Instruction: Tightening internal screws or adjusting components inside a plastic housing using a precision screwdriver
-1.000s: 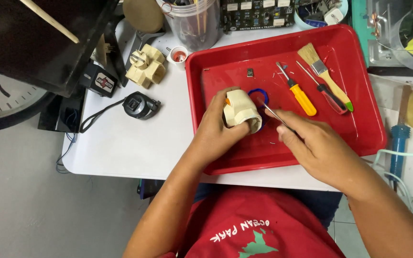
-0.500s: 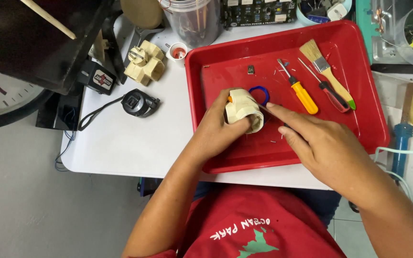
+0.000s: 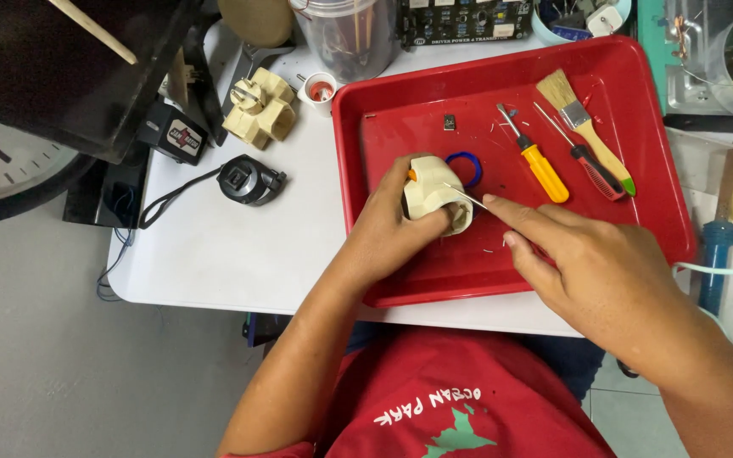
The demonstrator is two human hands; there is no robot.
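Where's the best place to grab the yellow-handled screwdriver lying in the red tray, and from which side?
Probably the fat yellow handle of the yellow-handled screwdriver, taken from above. It lies flat in the red tray, its thin shaft pointing toward the tray's far edge. The handle is the widest part, with bare tray on both sides; the red-handled screwdriver lies apart on the right.

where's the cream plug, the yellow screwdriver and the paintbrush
cream plug (image 3: 431, 197), head view, on its top face, held in the left hand
yellow screwdriver (image 3: 545, 172), head view, on its yellow handle
paintbrush (image 3: 558, 90), head view, on its bristles
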